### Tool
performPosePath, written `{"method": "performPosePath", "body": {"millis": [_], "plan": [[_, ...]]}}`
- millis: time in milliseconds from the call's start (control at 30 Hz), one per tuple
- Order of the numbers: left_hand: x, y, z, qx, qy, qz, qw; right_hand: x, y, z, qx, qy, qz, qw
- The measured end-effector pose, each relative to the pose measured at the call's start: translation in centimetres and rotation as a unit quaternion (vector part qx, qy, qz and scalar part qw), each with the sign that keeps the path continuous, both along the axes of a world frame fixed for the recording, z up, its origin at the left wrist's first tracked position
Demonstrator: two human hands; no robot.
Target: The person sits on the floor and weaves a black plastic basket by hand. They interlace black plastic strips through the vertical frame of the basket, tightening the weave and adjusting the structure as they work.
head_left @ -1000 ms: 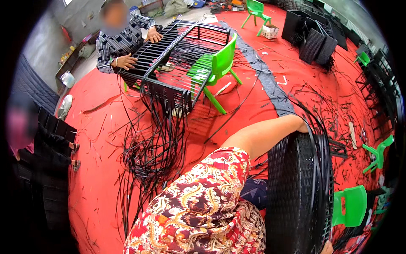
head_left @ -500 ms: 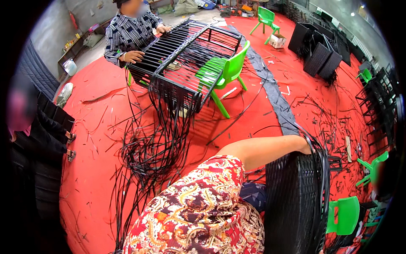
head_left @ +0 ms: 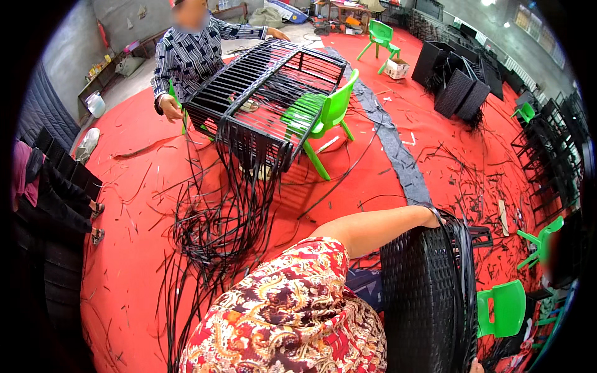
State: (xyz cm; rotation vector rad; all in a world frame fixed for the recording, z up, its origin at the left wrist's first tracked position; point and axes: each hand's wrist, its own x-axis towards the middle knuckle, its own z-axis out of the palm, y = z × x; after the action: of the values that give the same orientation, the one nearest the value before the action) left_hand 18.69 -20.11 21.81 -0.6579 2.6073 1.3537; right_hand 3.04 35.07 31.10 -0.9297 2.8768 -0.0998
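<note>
A black woven wicker piece [head_left: 415, 280] stands upright in front of me on the right, with loose black plastic strips [head_left: 459, 248] hanging along its right side. My left arm, in a red patterned sleeve, reaches across to its far top corner. There my left hand [head_left: 430, 217] is closed over the edge, its fingertips partly hidden behind the strips. Of my right hand [head_left: 477, 365] only a bit of finger shows, at the lower border beside the near end of the piece; the rest is cut off.
Across from me a person in a patterned shirt stands at a black slatted frame [head_left: 261, 93] resting on a green chair [head_left: 336, 105]. A tangle of black strips [head_left: 217, 224] trails over the red floor covering [head_left: 130, 248]. Another green chair [head_left: 502, 309] is close on the right. More wicker pieces [head_left: 457, 93] stand farther back.
The view has shifted slightly. My right finger now shows at the lower border. The other person's hands have left the slats, one lowered beside the frame, the other reaching to its far end.
</note>
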Motion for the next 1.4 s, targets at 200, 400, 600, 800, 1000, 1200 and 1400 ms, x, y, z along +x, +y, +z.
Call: {"method": "performPosePath", "body": {"millis": [200,400,600,800,1000,1200,1400], "plan": [[0.1,0.7,-1.2,-0.022,0.012,-0.003,1.0,-0.1,0.2,-1.1,0.0,0.001,0.011,1.0],[-2.2,1.7,-2.5,-0.089,0.073,-0.052,0.992,0.0,3.4,-0.4,-0.003,0.041,0.014,0.999],[-1.2,-2.5,-2.4,-0.132,0.104,-0.129,0.977,0.2,10.4,2.8,0.064,0.282,0.215,0.933],[-2.5,-8.6,3.2,0.141,0.076,-0.038,0.986,10.1,9.8,10.3,-0.304,0.053,-0.155,0.938],[0.1,-9.9,1.1,0.167,0.085,0.013,0.982,19.9,14.0,10.5,-0.389,0.088,-0.279,0.874],[8.7,-16.4,1.8,-0.042,-0.059,-0.202,0.977,23.4,13.9,5.9,-0.29,0.215,-0.286,0.888],[6.1,-8.3,17.3,0.176,-0.299,-0.085,0.934,23.6,13.8,4.3,-0.196,0.266,-0.254,0.909]]}}
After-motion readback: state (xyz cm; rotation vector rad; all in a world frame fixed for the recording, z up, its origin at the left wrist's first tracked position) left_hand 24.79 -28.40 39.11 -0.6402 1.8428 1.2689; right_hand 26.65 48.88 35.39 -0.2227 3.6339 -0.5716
